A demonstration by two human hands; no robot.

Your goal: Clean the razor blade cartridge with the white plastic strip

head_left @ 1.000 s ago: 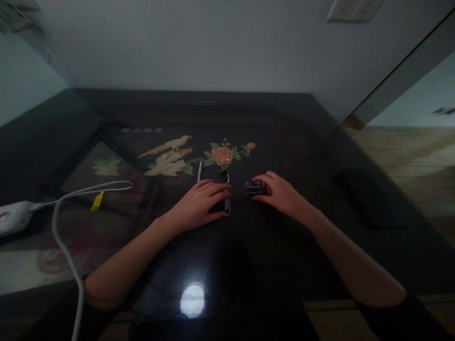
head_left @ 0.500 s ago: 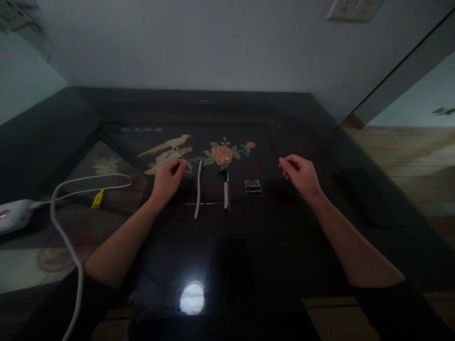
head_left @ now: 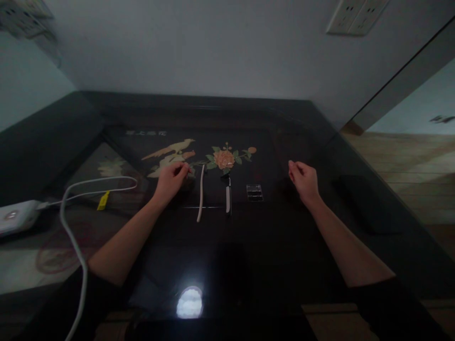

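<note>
Small case [head_left: 254,192], gripped by the right hand [head_left: 304,182] a second ago, now lies on the bench [head_left: 284,251], left of that hand's curled, empty fingers [head_left: 292,171] (the left hand [head_left: 169,179] is curled too).

This looks like a room in a home. The big, shiny black table [head_left: 302,251] has a pretty picture on it, with a tan bird with a long tail [head_left: 168,150] and a round pink-orange flower with green leaves [head_left: 224,159], the kind of table a family might have. It stands against a plain, pale gray wall [head_left: 199,52] with two white plastic plug sockets [head_left: 355,16] side by side. Past the table is a floor of light brown wooden boards [head_left: 401,170]. A white plastic box [head_left: 17,218] with a long white cord [head_left: 73,241] sits on the table too, like things people keep at home.
</note>
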